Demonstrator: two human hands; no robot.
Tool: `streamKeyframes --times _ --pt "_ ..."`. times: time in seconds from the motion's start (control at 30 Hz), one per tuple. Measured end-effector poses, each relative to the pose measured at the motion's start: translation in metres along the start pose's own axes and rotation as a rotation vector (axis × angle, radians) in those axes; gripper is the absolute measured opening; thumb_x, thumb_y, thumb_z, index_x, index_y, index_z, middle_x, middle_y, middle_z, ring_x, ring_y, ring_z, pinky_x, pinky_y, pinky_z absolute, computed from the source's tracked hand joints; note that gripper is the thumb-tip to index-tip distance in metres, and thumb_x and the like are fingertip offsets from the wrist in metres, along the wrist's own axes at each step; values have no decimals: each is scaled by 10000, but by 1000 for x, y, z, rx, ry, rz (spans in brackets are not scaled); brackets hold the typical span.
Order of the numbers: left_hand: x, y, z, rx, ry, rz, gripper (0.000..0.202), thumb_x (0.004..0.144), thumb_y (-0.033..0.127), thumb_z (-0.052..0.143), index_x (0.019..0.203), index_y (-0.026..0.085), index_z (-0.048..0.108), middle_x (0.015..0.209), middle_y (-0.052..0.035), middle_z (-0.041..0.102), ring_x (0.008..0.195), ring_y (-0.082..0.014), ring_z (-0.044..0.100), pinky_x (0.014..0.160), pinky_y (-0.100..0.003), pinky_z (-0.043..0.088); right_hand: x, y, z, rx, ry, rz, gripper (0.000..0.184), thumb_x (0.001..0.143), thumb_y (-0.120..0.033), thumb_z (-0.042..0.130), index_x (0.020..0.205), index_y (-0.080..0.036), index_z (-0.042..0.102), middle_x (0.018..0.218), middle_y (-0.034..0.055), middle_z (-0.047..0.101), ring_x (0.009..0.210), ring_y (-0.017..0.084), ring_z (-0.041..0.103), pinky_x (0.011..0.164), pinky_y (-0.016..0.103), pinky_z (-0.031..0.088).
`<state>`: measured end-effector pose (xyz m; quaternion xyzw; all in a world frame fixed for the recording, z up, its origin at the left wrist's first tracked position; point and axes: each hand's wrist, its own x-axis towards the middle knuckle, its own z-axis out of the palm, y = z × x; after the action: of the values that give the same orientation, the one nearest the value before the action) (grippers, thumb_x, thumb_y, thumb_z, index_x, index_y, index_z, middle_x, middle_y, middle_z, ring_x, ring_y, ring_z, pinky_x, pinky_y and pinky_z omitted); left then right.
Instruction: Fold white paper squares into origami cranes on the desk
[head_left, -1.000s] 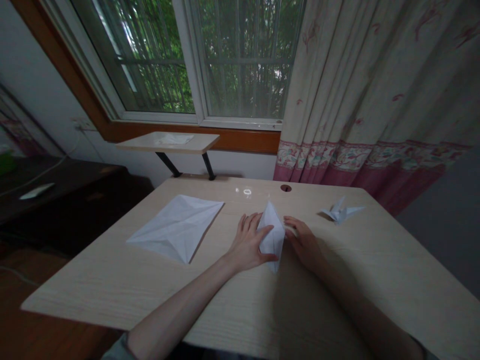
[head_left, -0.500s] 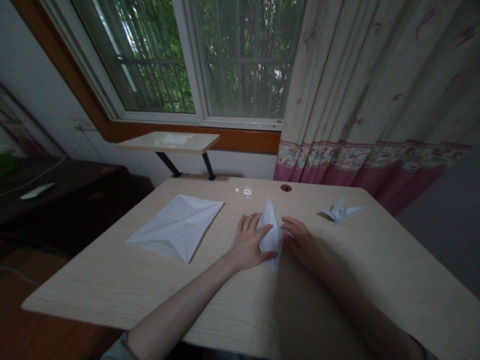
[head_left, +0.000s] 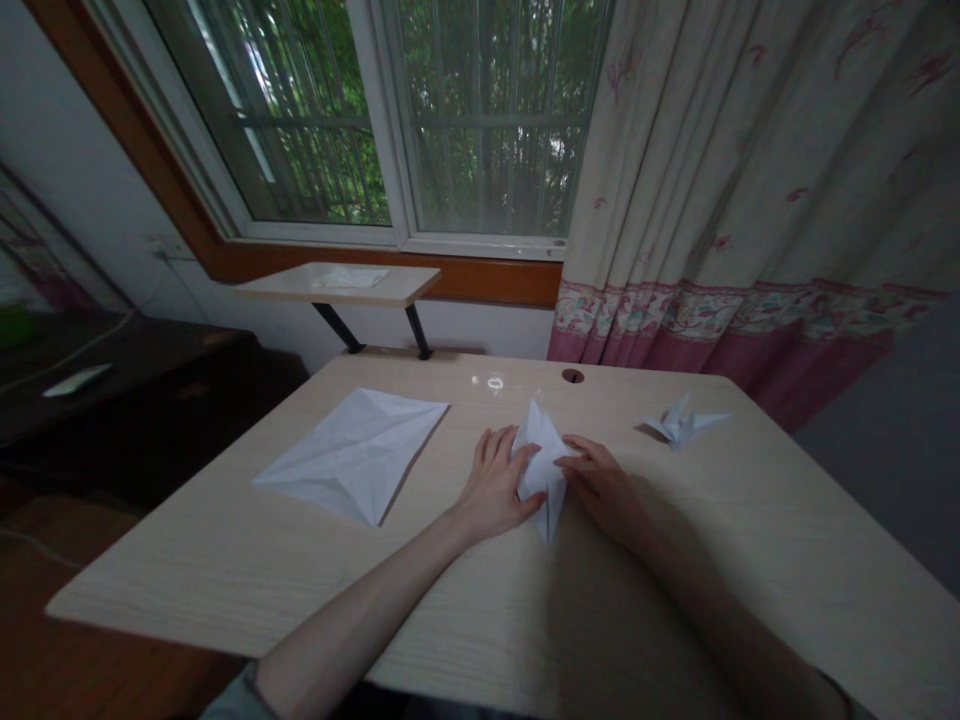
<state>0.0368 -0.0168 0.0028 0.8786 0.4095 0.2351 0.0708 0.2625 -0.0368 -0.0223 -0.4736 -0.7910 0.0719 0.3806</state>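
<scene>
here the left fingers (head_left: 496, 452) lie spread on the desk, with the thumb crossing onto the folded white paper (head_left: 541, 470); the right fingers (head_left: 580, 453) curl in over its other side. both hands stand partly open around the paper, and whether they pinch it or only steady it cannot be told. the paper sits between the left hand (head_left: 495, 490) and the right hand (head_left: 606, 490), its narrow point toward the window. this looks like a mid-fold step, and the loose upper layers seem to call for a firm crease. a creased flat sheet (head_left: 352, 456) lies left on the pale wood-grain desk (head_left: 187, 590); a small paper crane (head_left: 681, 423) lies farther right.
</scene>
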Motion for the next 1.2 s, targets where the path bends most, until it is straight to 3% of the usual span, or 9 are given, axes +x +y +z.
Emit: streamKeyframes --times 0.3,0.53,1.0,1.2 --pt "2 2 -1 -69 44 -41 614 757 370 740 1289 197 489 1399 -147 481 1362 -344 369 1170 -590 203 0 5 1 -28 -23 -18 324 954 -215 498 1220 -284 669 1212 99 670 1141 273 602 973 517 514" --pt "2 3 -5 -33 82 -50 285 803 357 717 1029 219 611 1386 -114 496 1315 -327 402 1135 -567 276 2 2 3 -11 -42 19 325 937 -202 494 1221 -258 640 1168 92 685 1101 271 607 967 512 510" --pt "1 -1 4 -101 92 -105 426 751 253 725 1144 222 564 1269 -100 526 1205 -298 514 1038 -476 452 1 3 7 6 -22 20 360 894 -159 489 1218 -241 621 1160 99 679 1098 276 608 966 522 513" --pt "0 -4 12 -231 75 -142 551 771 223 685 1277 195 469 1374 -117 445 1239 -275 544 1081 -426 468 0 4 7 12 -29 30 357 876 -154 511 1210 -222 616 1140 108 681 1085 279 613 959 513 522"
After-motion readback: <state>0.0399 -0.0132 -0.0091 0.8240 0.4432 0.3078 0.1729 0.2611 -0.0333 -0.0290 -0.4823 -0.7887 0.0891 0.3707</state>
